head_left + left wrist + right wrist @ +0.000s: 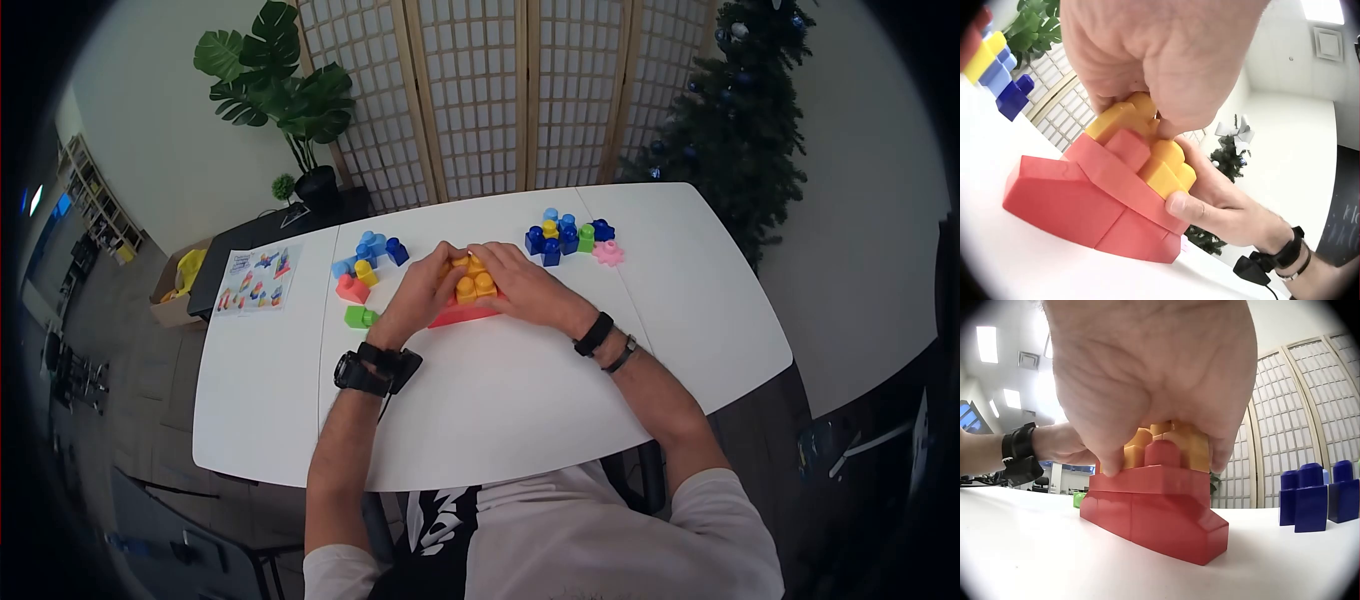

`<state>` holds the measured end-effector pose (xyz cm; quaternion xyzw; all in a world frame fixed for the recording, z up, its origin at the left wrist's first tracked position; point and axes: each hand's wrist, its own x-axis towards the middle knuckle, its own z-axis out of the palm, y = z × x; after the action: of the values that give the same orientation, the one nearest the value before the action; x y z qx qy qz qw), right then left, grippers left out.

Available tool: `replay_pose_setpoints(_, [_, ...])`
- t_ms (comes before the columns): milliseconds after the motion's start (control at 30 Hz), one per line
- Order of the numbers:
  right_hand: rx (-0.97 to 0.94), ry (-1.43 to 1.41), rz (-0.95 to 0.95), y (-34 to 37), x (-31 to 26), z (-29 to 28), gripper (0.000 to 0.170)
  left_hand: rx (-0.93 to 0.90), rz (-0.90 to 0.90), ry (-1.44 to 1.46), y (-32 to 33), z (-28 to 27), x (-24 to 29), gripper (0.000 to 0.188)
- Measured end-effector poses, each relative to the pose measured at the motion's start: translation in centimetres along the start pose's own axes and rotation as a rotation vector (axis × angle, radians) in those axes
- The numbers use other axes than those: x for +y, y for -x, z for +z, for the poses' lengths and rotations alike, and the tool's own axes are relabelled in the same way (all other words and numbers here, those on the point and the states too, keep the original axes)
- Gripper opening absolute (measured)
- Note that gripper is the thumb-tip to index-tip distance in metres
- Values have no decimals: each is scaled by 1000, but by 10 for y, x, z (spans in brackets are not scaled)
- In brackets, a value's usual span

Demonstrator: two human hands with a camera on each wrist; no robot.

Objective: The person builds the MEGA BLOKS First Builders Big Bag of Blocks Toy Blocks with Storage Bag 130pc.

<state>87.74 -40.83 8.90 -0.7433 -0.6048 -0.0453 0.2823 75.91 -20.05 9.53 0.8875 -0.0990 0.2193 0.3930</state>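
In the middle of the table a red boat-shaped base of toy building blocks [1154,519] carries yellow-orange building blocks [476,288] on its top layer. A red stud [1129,150] shows between the yellow-orange ones. My left hand [425,290] comes down over one end, its thumb and fingers gripping the yellow-orange blocks from above. On the other end my right hand [535,290] straddles the blocks, thumb on the near side and fingers on the far side. Both palms hide part of the yellow-orange blocks.
Left of the hands lie light blue blocks [372,245], a dark blue block [397,251], a red block [352,289] and a green block [358,317]. Dark blue blocks [551,252] and a pink flower-shaped block [608,252] stand at right. A printed sheet [255,281] lies far left.
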Motion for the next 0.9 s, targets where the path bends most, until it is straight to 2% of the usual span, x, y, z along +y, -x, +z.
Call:
replay_pose_setpoints(200, [-32,2,4,1,-1,-2,81,-73,-136,53,3,2,7,26])
replay_pose_setpoints(333, [-22,3,-11,-2,0,-7,82,-66,-124,-6,4,-4,12,34])
replay_pose_setpoints(400, [-10,-286,73,1,-5,-21,77,41,-63,-12,7,-9,14,43])
replay_pose_setpoints(433, [-12,-286,68,2,3,-24,77,45,-64,-15,6,-16,13,43])
replay_pose_setpoints(500, [109,-191,106,4,25,-31,68,245,16,-220,6,-38,4,42])
replay_pose_setpoints(533, [155,-121,116,4,34,-38,48,247,9,-219,7,-53,-5,42])
replay_pose_setpoints(600, [172,48,116,7,69,-46,32,305,-36,-381,11,-87,-29,38])
replay_pose_setpoints(633, [170,47,116,9,83,-49,32,304,-39,-382,16,-100,-38,38])
replay_pose_setpoints(700, [217,244,121,11,105,-52,24,299,-228,-410,23,-121,-55,35])
replay_pose_setpoints(733, [218,242,118,11,114,-51,24,301,-228,-413,27,-125,-64,35])
replay_pose_setpoints(800, [178,325,210,10,126,-48,26,182,-236,-636,40,-126,-77,34])
replay_pose_setpoints(833, [178,324,207,9,128,-47,26,211,-224,-697,43,-119,-74,28])
replay_pose_setpoints(900, [112,365,244,7,132,-46,24,184,-272,-720,45,-113,-69,26])
